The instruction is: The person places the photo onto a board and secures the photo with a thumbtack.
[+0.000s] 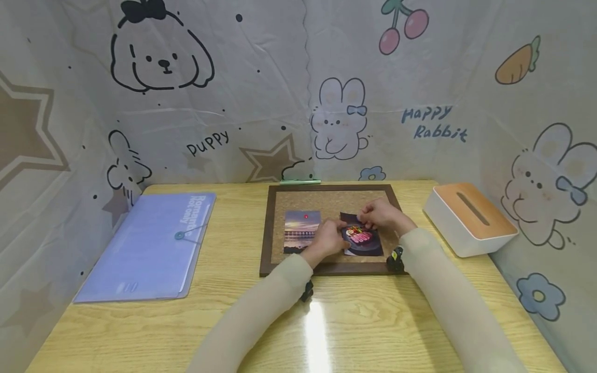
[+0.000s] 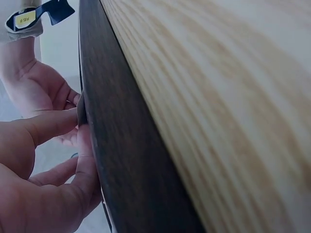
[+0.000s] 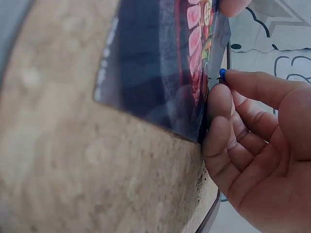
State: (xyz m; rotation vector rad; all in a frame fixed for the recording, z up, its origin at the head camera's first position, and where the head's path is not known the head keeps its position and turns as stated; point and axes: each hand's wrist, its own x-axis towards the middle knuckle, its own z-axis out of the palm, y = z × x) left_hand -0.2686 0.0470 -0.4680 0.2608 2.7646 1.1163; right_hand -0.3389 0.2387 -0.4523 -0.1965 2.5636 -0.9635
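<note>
A food photo with pink meat slices on a dark plate lies on the right half of the corkboard. My left hand pinches its left edge, which lifts slightly between the fingers in the left wrist view. At the photo's top, my right hand pinches a blue push pin between thumb and fingers. The other fingertips rest on the photo's edge in the right wrist view. Left of my left hand is a sunset photo with a red push pin near its top.
On the wooden table, a blue-lilac document folder lies at the left. A white tissue box with a wood-coloured lid stands at the right. Behind the corkboard lies a thin green object. A printed cloth encloses the table's back and sides.
</note>
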